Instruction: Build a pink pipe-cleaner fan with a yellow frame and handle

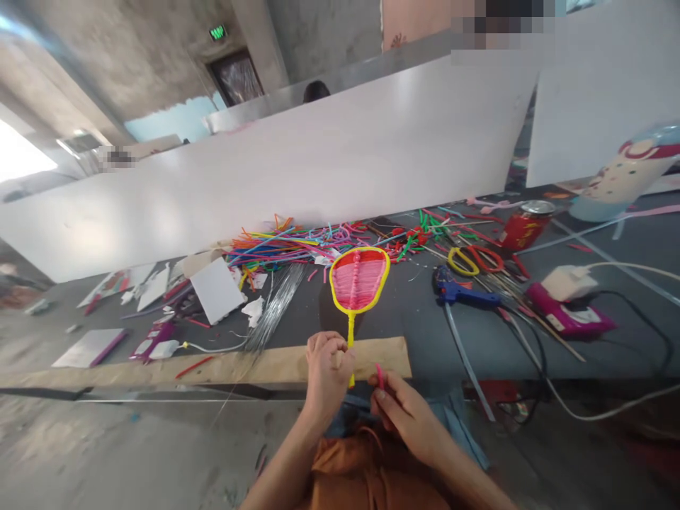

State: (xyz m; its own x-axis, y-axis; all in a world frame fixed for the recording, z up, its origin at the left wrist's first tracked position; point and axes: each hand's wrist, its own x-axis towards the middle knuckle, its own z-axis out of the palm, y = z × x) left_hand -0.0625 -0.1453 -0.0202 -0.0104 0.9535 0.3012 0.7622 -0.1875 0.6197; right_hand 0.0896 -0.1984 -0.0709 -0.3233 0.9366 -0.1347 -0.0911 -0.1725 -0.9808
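Note:
My left hand (330,365) is closed around the yellow handle of a fan-shaped pipe-cleaner piece (361,282). It stands upright above the table edge, with a yellow rim, a pink and red filling and a twisted pink rib down its middle. Lower and to the right, my right hand (396,404) pinches a short pink pipe cleaner (380,375) between thumb and fingers, apart from the yellow handle. Under the handle lies a brown strip of board (382,354) along the front of the dark table.
Many coloured pipe cleaners (276,244) are heaped at the back. Thin wires (279,304) lie left of the fan shape. To the right are a blue glue gun (470,294), scissors (484,259), a red can (525,225) and a bottle (610,180). A white partition (319,163) stands behind.

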